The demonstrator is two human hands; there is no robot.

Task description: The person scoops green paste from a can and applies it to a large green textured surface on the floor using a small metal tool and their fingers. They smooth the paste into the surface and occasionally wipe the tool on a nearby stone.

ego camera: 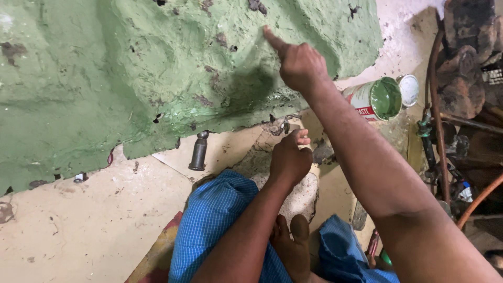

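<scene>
A large lumpy green-coated mass (pixel 157 73) fills the upper left of the head view, with dark bare patches showing through. My right hand (pixel 298 63) reaches up to it, index finger stretched out and touching the green surface, the other fingers curled and holding nothing. My left hand (pixel 290 157) hangs lower, loosely closed near the mass's bottom edge, above a pale stone-like lump (pixel 301 196); nothing shows in it. An open tin of green paste (pixel 374 98) lies tilted to the right of my right forearm, its lid (pixel 409 89) beside it.
A dark metal fitting (pixel 198 152) pokes out under the mass's lower edge. Pipes, an orange hose (pixel 479 199) and rusty parts crowd the right side. My blue checked cloth (pixel 215 225) and bare foot (pixel 291 246) are at the bottom, on a beige floor (pixel 78 220).
</scene>
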